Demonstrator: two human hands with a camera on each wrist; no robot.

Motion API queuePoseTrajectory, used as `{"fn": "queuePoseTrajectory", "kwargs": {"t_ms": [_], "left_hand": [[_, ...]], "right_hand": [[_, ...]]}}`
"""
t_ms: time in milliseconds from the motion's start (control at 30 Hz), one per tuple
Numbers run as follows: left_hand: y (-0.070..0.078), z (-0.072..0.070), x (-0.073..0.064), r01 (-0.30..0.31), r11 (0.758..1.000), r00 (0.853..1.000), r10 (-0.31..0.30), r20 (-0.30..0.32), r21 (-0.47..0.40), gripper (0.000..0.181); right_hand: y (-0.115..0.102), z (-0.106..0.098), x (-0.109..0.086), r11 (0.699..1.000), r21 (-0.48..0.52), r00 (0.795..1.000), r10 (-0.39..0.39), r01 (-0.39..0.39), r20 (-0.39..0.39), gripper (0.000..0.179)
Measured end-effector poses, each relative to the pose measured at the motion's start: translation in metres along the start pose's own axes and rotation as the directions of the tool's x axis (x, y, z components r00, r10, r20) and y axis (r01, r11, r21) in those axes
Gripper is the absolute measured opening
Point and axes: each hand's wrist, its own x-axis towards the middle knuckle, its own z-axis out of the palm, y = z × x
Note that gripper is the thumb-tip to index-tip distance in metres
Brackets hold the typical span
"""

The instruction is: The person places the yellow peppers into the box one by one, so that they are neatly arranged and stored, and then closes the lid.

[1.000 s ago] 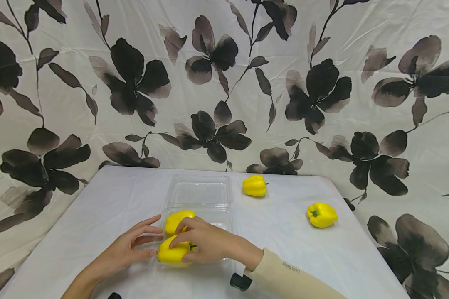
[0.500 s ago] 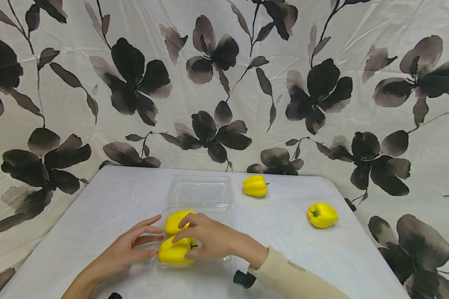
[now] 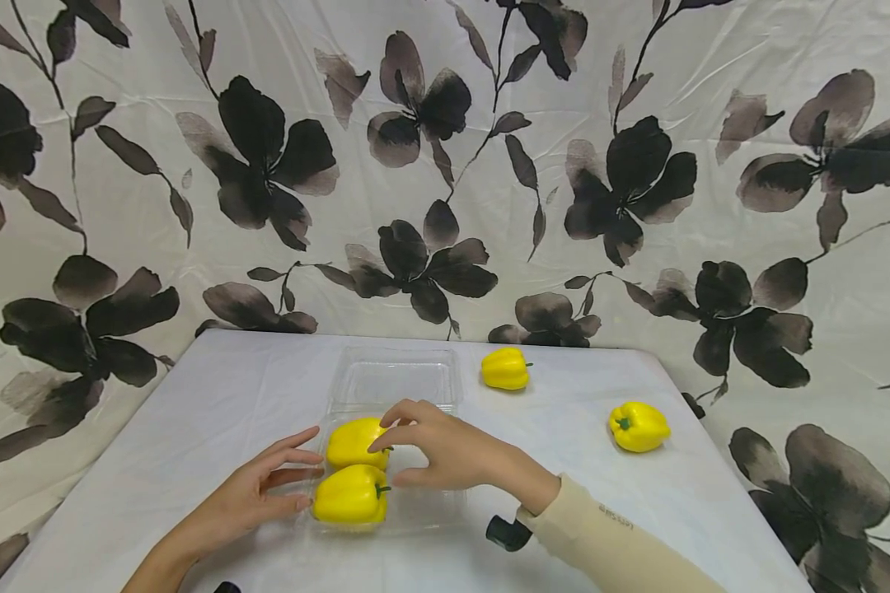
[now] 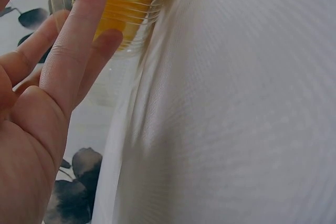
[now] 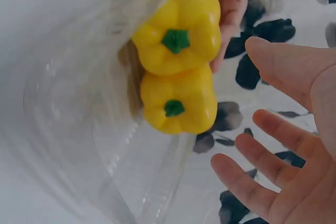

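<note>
Two yellow bell peppers lie side by side in the left half of a clear plastic clamshell container [image 3: 437, 509]. The nearer bell pepper [image 3: 350, 496] and the farther bell pepper [image 3: 354, 442] both point their green stems to the right. My left hand [image 3: 255, 486] rests its fingertips at the container's left side, fingers spread; the left wrist view shows them against the ribbed clear wall [image 4: 137, 17]. Over the container's right half hovers my right hand [image 3: 445, 449], its fingers apart and holding nothing. In the right wrist view those fingers [image 5: 257, 187] stand off from both peppers.
The container's raised lid [image 3: 396, 379] lies folded back behind it. One more yellow bell pepper [image 3: 505, 368] sits at the table's back, another bell pepper [image 3: 639, 427] to the right. A white cloth [image 3: 564, 461] covers the table; a floral curtain hangs behind.
My right hand has let go of the nearer pepper and drawn back to the right and slightly away, uncovering that pepper in the container. The left hand has stayed put.
</note>
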Motion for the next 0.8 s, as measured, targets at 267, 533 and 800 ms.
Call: {"fn": "queuePoseTrajectory", "kwargs": {"t_ms": [267,533,800], "left_hand": [[-0.001,0.000,0.000,-0.012,1.000,1.000,0.012,0.001,-0.002,0.046],[-0.001,0.000,-0.001,-0.004,1.000,1.000,0.005,0.003,-0.014,0.046],[-0.002,0.000,-0.001,-0.009,1.000,1.000,0.009,0.004,-0.015,0.045]], "right_hand": [[0.012,-0.015,-0.011,0.999,0.017,0.999,0.039,-0.038,-0.033,0.044],[0.026,-0.027,-0.018,0.997,0.030,0.995,0.075,-0.073,-0.071,0.045],[0.050,-0.039,-0.022,0.991,0.036,0.985,0.134,-0.131,-0.105,0.046]]}}
